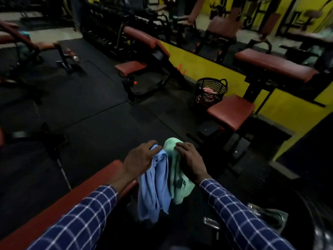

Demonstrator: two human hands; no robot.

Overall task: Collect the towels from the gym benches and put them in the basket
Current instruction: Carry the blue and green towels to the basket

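My left hand (139, 159) grips a light blue towel (155, 188) that hangs down in front of me. Beside it, my right hand (190, 158) holds a mint green towel (175, 181), which also hangs loose. Both towels touch side by side between my hands, above the end of a red bench (75, 201) at lower left. A black mesh basket (210, 91) stands on the floor farther ahead to the right, by the yellow wall, with pink cloth inside it.
A red padded bench (232, 110) stands just in front of the basket, with a taller one (273, 64) behind. Another red seat (130, 67) with a black frame lies ahead at centre. Dark rubber floor (90, 114) spreads between. A metal frame (266, 217) sits at lower right.
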